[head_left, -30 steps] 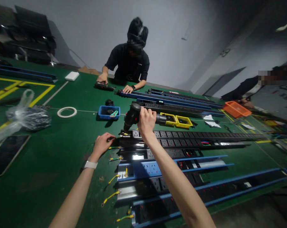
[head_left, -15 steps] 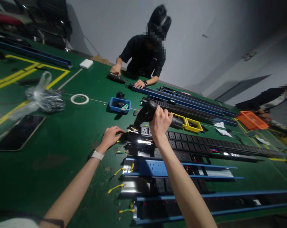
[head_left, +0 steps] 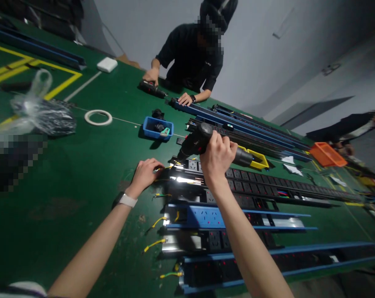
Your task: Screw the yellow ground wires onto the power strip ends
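Note:
My right hand point(head_left: 218, 157) is wrapped round the grip of a black cordless drill point(head_left: 196, 140). The drill's nose points down at the left end of a black power strip point(head_left: 249, 177), the farthest of the near row. At that same end, my left hand point(head_left: 144, 177) pinches a short yellow ground wire point(head_left: 168, 167); the fingertips partly hide it. Nearer to me lie more strips, among them one with blue sockets point(head_left: 202, 216) in a blue-edged channel. Yellow-green wires point(head_left: 154, 245) stick out from their left ends.
Across the green table point(head_left: 91, 165), a co-worker point(head_left: 190, 58) holds another drill point(head_left: 151, 88) against a blue rail point(head_left: 202, 111). A blue bin point(head_left: 158, 128), yellow bin point(head_left: 260, 160), orange crate point(head_left: 327, 154), tape roll point(head_left: 98, 117) and plastic bag point(head_left: 47, 111) stand around.
The view has shifted slightly, so the table things sit a little differently. My right hand still holds the drill at the strip's end, and my left hand stays at the wire.

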Demonstrator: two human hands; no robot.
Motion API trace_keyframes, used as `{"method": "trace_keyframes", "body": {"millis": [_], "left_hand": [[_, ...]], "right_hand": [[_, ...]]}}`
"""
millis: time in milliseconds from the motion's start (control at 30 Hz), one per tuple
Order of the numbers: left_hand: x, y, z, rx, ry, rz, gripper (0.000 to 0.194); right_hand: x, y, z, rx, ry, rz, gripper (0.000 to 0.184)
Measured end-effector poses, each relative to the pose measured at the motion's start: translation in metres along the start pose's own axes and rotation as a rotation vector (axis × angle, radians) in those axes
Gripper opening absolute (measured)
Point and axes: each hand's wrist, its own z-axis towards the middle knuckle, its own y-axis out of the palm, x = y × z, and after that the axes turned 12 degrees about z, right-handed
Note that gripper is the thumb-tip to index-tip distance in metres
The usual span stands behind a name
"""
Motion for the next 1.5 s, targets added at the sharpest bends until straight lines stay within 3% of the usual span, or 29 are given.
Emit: {"method": "trace_keyframes", "body": {"millis": [267, 467, 700, 1033, 1500], "left_hand": [[0.002, -0.001, -0.005, -0.026, -0.021, 0.082, 0.023], [-0.004, 0.001, -0.005, -0.03, 0.019, 0.13, 0.023], [-0.003, 0.002, -0.004, 0.004, -0.024, 0.17, 0.027], [-0.002, -0.002, -0.006, 0.004, -0.015, 0.129, 0.032], [-0.002, 0.0, -0.005, 0.011, -0.007, 0.11, 0.017]], "right_hand": [[-0.005, -0.007, 0.0, -0.041, 0.086, 0.012, 0.033], [-0.017, -0.013, -0.01, -0.051, 0.06, 0.04, 0.036], [-0.017, -0.019, -0.025, -0.066, 0.07, 0.041, 0.036], [-0.012, -0.018, -0.019, -0.059, 0.073, 0.092, 0.036], [-0.025, -0.02, -0.008, -0.066, 0.005, 0.059, 0.038]]}}
